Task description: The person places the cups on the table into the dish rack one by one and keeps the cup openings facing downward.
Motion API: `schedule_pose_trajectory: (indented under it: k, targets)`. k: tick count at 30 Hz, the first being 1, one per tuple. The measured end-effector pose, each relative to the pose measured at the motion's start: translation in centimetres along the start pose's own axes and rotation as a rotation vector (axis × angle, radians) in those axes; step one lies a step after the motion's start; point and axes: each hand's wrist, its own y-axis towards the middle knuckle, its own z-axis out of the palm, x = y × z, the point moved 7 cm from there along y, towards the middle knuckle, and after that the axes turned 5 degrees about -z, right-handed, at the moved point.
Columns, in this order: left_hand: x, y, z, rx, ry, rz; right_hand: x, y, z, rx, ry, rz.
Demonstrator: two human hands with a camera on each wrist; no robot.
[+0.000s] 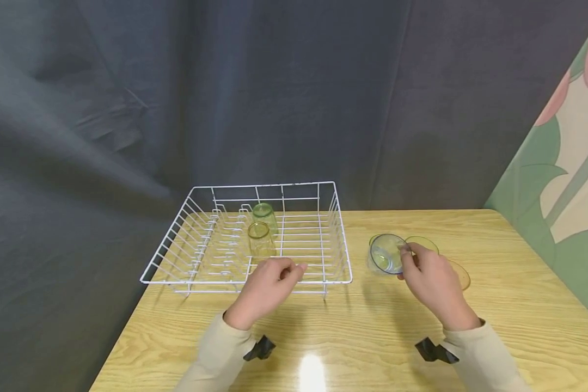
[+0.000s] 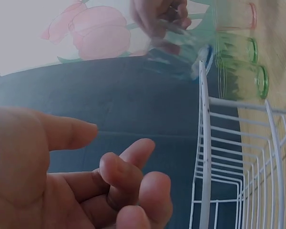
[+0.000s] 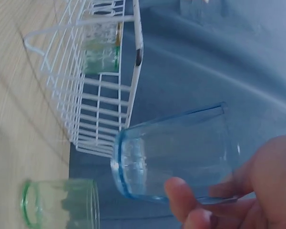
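Observation:
My right hand (image 1: 433,280) holds a clear blue-tinted drinking glass (image 1: 385,258) near its rim, thumb and fingers pinching the wall. In the right wrist view the glass (image 3: 181,152) hangs tilted above the table, thick base lower than its mouth. Over the front edge of a white wire dish rack (image 1: 318,282) hovers my left hand (image 1: 269,288), its fingers loosely curled around nothing. Inside the rack, a green glass (image 1: 265,219) and a yellow glass (image 1: 262,244) stand upside down, one behind the other.
Beside the right hand, two green glasses and an orange-pink glass (image 1: 463,276) stand upright on the wooden table (image 1: 362,348). One green glass (image 3: 62,202) shows below the blue one. A dark curtain (image 1: 294,98) hangs behind; a flower-patterned panel (image 1: 558,179) borders the right.

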Motion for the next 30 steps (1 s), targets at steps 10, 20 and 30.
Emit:
schedule_pose_trajectory:
  k: [10, 20, 30]
  targets:
    - [-1.6, 0.2, 1.3, 0.048, -0.042, 0.007, 3.3, -1.3, -0.1, -0.13, 0.042, -0.093]
    - [-2.4, 0.7, 2.6, 0.1, -0.105, 0.005, 6.0, -1.8, 1.5, -0.143, 0.125, -0.162]
    - [-2.0, 0.9, 3.0, 0.124, -0.135, -0.019, 7.8, -2.0, 3.0, -0.116, 0.202, -0.199]
